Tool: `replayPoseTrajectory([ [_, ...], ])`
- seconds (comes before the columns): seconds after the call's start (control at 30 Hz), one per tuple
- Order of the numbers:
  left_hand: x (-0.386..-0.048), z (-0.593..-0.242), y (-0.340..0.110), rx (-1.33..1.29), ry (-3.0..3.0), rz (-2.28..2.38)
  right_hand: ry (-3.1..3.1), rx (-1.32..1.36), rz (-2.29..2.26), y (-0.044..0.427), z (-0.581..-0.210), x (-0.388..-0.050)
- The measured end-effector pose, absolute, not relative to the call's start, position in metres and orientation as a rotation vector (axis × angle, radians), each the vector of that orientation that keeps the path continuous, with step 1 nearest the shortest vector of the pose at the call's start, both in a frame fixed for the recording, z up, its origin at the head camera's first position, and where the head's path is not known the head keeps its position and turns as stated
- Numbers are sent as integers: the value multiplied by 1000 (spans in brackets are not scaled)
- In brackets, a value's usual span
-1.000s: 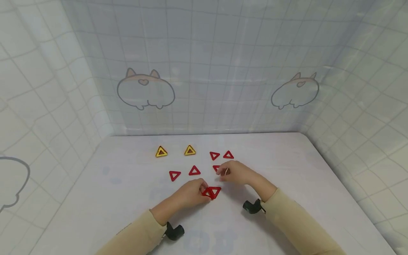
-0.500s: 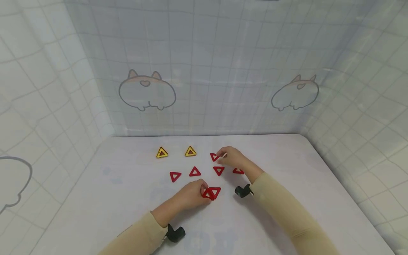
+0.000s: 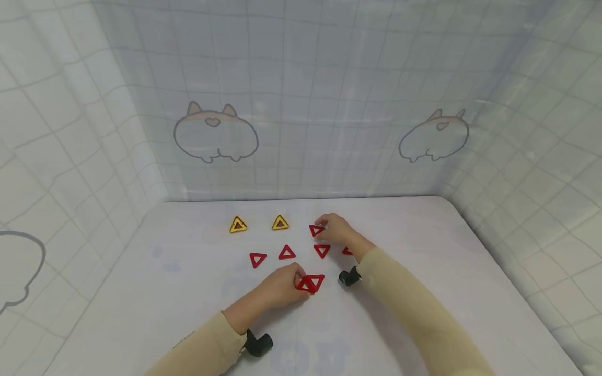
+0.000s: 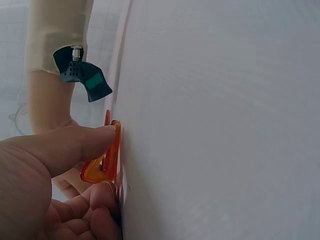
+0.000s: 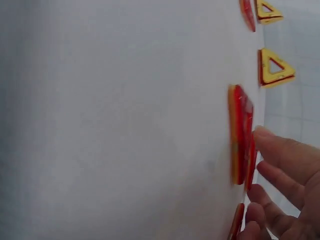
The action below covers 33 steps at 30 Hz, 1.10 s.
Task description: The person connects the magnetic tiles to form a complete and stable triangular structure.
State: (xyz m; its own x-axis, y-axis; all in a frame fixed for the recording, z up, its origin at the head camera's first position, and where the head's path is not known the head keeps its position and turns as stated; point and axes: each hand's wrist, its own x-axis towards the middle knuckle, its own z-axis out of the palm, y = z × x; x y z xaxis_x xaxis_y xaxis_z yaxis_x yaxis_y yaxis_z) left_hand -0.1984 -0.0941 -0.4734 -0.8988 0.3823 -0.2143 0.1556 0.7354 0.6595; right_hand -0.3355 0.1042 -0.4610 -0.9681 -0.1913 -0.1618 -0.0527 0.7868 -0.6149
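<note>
My left hand (image 3: 281,286) pinches a translucent red triangular building tile (image 3: 305,284) by its edge, just over the white tabletop. Against it lies a second red tile (image 3: 316,282), slightly overlapping. In the left wrist view, the held tile (image 4: 100,170) looks orange-red between thumb and fingers. Farther back, my right hand (image 3: 336,230) has its thumb and fingers at the edges of another red tile (image 3: 316,230). One fingertip meets a red tile (image 5: 252,160) in the right wrist view. A red tile (image 3: 322,250) lies just below that hand, and another (image 3: 348,251) is partly hidden by the wrist.
Two yellow triangular tiles with red beneath, one at left (image 3: 238,225) and one at centre (image 3: 280,223), lie along the back. Two red tiles, left (image 3: 257,259) and right (image 3: 287,253), lie ahead of the left hand. Gridded curtain walls (image 3: 301,104) surround the table.
My right hand has moved up and left from the middle tiles to the back red tile, its fingers closing in at the edges. The left hand keeps its hold in place.
</note>
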Motion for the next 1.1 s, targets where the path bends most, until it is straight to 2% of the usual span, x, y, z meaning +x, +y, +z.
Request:
replayPoseTrajectory([
  [0.47, -199, -472, -95, 382, 2608, 955, 2799, -208, -905, 99, -456, -335],
  [1.1, -197, -474, -96, 427, 2618, 957, 2805, -357, -812, 108, -463, -340],
])
